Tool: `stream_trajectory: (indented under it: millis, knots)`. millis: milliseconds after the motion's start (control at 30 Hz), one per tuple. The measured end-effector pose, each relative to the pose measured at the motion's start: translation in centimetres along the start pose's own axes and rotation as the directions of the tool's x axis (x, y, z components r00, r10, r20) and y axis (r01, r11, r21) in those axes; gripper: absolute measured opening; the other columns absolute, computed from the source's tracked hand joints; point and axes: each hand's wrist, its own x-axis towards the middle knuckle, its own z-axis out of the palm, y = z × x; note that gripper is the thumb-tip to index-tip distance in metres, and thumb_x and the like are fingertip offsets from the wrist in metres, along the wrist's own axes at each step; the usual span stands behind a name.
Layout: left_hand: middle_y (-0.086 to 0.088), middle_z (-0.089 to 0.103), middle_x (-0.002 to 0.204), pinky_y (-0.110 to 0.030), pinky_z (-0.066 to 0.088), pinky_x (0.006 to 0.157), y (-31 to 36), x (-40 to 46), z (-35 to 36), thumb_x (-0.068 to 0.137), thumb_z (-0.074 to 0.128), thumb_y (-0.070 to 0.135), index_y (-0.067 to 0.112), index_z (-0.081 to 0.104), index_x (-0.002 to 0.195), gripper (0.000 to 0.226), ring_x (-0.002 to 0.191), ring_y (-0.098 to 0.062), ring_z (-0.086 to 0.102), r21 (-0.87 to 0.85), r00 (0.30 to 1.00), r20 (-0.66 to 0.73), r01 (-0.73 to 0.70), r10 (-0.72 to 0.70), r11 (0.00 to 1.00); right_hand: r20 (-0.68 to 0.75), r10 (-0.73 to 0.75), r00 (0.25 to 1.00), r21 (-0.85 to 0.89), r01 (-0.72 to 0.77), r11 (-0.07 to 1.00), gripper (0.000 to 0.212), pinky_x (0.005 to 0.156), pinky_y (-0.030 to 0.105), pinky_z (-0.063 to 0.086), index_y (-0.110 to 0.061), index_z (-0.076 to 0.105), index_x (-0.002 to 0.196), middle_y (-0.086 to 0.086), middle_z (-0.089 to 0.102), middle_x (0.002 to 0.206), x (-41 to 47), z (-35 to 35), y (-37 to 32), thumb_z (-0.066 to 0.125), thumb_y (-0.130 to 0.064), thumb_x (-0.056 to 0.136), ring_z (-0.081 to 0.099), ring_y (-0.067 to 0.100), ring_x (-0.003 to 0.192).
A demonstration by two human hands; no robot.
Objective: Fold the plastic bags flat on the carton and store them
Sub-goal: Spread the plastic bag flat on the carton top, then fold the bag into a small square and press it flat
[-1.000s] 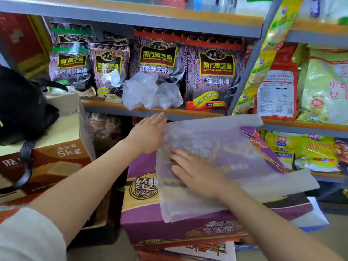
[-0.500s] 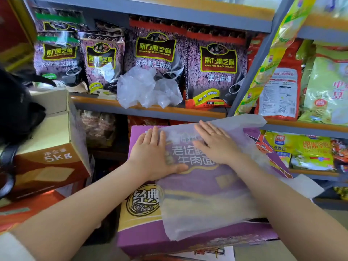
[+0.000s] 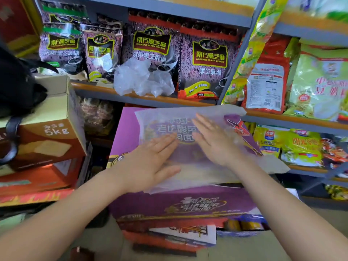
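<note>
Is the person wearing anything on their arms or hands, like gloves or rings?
No gloves. The left hand and the right hand are both bare, and no ring, watch or bracelet shows on them. Both forearms are bare as far as this view shows, with no sleeve visible. The fingers look plain; the picture is too blurred to tell whether the nails are painted.
</note>
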Motion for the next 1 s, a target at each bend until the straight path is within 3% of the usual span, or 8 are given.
stream_trajectory:
  millis: [100,200,267,467,633,767,933,1000]
  knots:
    - [-0.002,-0.013,0.149,-0.022,-0.009,0.11,2.1,-2.0,1.5,0.065,-0.016,0.079,0.011,-0.001,0.146,0.107,0.139,-0.011,-0.007,0.065,0.996,0.003,0.087,-0.087,0.994,0.128,-0.207,0.97,0.06,0.201,0.978,0.082,0.117,0.032,0.009,-0.016,0.015,0.149,-0.001,0.007,0.159,-3.0,1.5,-3.3,0.004,-0.061,0.081,0.006,0.011,0.146]
    - [-0.016,0.04,0.142,-0.042,0.029,0.108,2.8,-3.9,3.3,0.086,0.015,0.069,0.002,0.038,0.137,0.087,0.128,-0.028,0.044,0.197,0.99,-0.051,0.142,-0.134,0.97,0.195,-0.188,0.963,-0.084,0.207,0.975,0.095,0.117,0.032,0.004,-0.021,0.007,0.15,-0.005,-0.001,0.159,-5.4,2.9,-2.3,-0.012,-0.073,0.073,0.001,0.01,0.146]
    - [-0.016,0.053,0.132,-0.037,0.032,0.106,3.2,-5.1,4.5,0.086,0.034,0.055,0.002,0.049,0.129,0.07,0.118,-0.029,0.054,0.2,0.985,-0.095,0.162,-0.145,0.966,0.193,-0.109,0.975,-0.145,0.138,0.98,0.1,0.117,0.03,-0.001,-0.023,0.002,0.15,-0.007,-0.004,0.158,-6.4,2.9,-0.6,-0.018,-0.073,0.066,-0.003,0.008,0.146]
    - [-0.012,0.062,0.12,-0.031,0.035,0.099,3.5,-6.7,5.5,0.099,0.024,0.026,0.003,0.063,0.115,0.048,0.109,-0.028,0.061,0.087,0.935,-0.341,0.134,-0.097,0.987,0.115,0.129,0.985,-0.124,-0.114,0.986,0.062,0.117,0.032,0.002,-0.017,0.01,0.15,-0.001,0.0,0.159,-7.4,2.0,3.3,0.013,-0.049,0.097,-0.001,0.01,0.146]
    - [0.001,0.062,0.116,-0.009,0.029,0.101,3.9,-6.7,4.0,0.098,0.025,0.042,0.009,0.064,0.112,0.053,0.114,-0.011,0.051,-0.194,0.867,-0.466,0.093,-0.175,0.977,0.124,-0.166,0.978,-0.092,0.178,0.98,0.081,0.115,0.032,0.015,-0.028,0.029,0.144,-0.005,0.022,0.155,-9.7,-0.2,2.1,0.028,-0.074,0.078,0.023,0.015,0.142]
    - [0.015,0.067,0.091,-0.008,0.038,0.078,4.5,-7.0,3.1,0.089,0.034,0.04,0.012,0.065,0.094,0.043,0.087,0.008,0.055,-0.488,0.735,-0.558,0.085,-0.386,0.869,0.087,-0.158,0.984,-0.126,0.168,0.978,0.033,0.085,0.037,0.046,-0.023,0.051,0.122,0.003,0.061,0.123,-10.4,-1.9,2.8,0.051,-0.035,0.092,0.055,0.028,0.114]
    - [0.035,0.057,0.086,-0.004,0.035,0.074,4.8,-6.6,1.8,0.09,0.039,0.033,0.037,0.053,0.082,0.016,0.082,0.016,0.05,-0.623,0.605,-0.576,0.11,-0.549,0.775,0.184,-0.212,0.96,0.152,0.186,0.971,0.024,0.063,0.026,0.039,-0.021,0.05,0.073,-0.002,0.054,0.068,-9.6,-5.5,2.4,0.048,-0.026,0.095,0.052,0.011,0.066]
    - [0.032,0.058,0.086,-0.003,0.036,0.074,4.8,-6.2,1.2,0.092,0.039,0.027,0.038,0.054,0.083,0.02,0.083,0.016,0.05,-0.648,0.581,-0.57,0.118,-0.581,0.753,0.211,-0.227,0.951,0.252,0.172,0.952,0.028,0.06,0.029,0.031,-0.019,0.047,0.068,0.0,0.046,0.065,-8.4,-7.1,2.0,0.048,-0.023,0.096,0.042,0.009,0.062]
